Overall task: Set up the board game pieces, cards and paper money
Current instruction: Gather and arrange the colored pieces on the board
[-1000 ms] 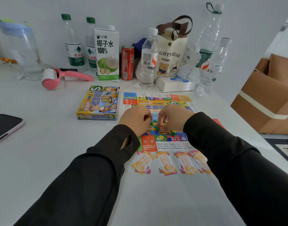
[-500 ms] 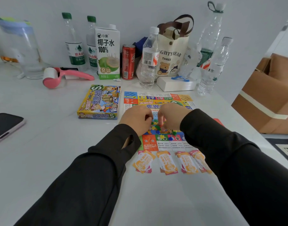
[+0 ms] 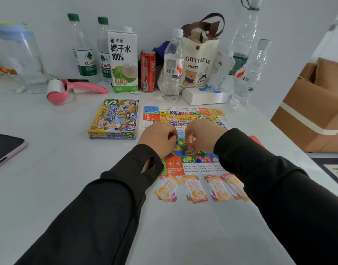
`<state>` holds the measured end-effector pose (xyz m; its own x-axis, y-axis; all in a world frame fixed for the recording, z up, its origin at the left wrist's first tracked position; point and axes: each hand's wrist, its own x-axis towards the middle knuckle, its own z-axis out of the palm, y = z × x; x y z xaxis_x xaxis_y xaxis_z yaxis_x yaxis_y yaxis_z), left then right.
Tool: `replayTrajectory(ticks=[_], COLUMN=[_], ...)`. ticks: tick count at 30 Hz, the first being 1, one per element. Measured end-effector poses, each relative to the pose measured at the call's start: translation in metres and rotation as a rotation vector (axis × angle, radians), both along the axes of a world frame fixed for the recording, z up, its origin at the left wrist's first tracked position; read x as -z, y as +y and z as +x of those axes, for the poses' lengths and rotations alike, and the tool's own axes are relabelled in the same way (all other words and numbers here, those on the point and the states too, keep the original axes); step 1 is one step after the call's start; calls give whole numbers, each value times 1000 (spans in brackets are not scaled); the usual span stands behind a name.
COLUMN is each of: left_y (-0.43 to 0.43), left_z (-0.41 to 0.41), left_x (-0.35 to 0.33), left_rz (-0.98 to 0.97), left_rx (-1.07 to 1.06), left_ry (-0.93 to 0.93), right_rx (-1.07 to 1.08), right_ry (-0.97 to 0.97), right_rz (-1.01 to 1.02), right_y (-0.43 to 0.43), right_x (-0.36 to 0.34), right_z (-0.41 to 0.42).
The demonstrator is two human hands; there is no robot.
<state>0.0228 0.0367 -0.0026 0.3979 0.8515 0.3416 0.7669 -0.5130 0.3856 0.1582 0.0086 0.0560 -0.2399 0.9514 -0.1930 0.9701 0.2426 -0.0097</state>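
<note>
A colourful paper game board (image 3: 183, 111) lies flat on the white table. Both my hands hover over its middle with fingers curled, almost touching. My left hand (image 3: 158, 137) pinches at a cluster of small green, yellow, blue and red plastic pieces (image 3: 181, 147). My right hand (image 3: 202, 133) pinches a small red piece from that cluster. More loose pieces (image 3: 197, 159) lie on the board's near row. Several fanned stacks of orange and pink paper money (image 3: 195, 189) line the board's near edge. The yellow game box (image 3: 113, 119) sits left of the board.
Along the back wall stand water bottles (image 3: 172, 67), a coconut-water carton (image 3: 123, 60), a red can (image 3: 148, 71), a tote bag (image 3: 199, 62) and a white box (image 3: 204, 96). A pink roller (image 3: 68, 88) and a phone (image 3: 5, 148) lie left. A cardboard box (image 3: 313, 111) stands right.
Both hands stay over the board's middle, fingers working at the small pieces. They have shifted only slightly.
</note>
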Motion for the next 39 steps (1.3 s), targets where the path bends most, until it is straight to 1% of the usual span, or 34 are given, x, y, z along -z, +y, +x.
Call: replayTrajectory(ticks=[1,4,8,13,15,17,20,23,27,29,34,36,39], left_y=[0,-1,-3,-13,-18,-22,-24,-23,-21,-21,-18,-17,-17], left_z=[0,1,3,13,19,22,23,22,22,21,16,13,10], left_x=[0,0,-7,-23,-24,-23,-20,-17,-16,-15,-12,-9,-5], left_rz=[2,0,33,101,129,145,139,123,108,126,191,200,156], left_rx=[1,2,39,123,167,195,208,193,167,156,111,83,19], left_ry=[0,0,-2,-49,-38,-17,28,35,18,-16,-145,-194,-231], right_rx=[26,108,146,251,297,317,319,315,291,311,353,342,283], right_ry=[37,252,366,510,444,361,260,150,64,53,114,124,164], right_rz=[20,122,165,370,412,399,325,211,158,143,162,174,257], right_y=[-1,-8,-21,-46,-58,-65,-70,-71,-69,-69,-72,-72,-67], right_x=[-1,0,1,-5,-5,-1,5,8,8,8,0,-2,-1], right_z=[2,10,18,45,61,75,86,88,89,91,95,93,80])
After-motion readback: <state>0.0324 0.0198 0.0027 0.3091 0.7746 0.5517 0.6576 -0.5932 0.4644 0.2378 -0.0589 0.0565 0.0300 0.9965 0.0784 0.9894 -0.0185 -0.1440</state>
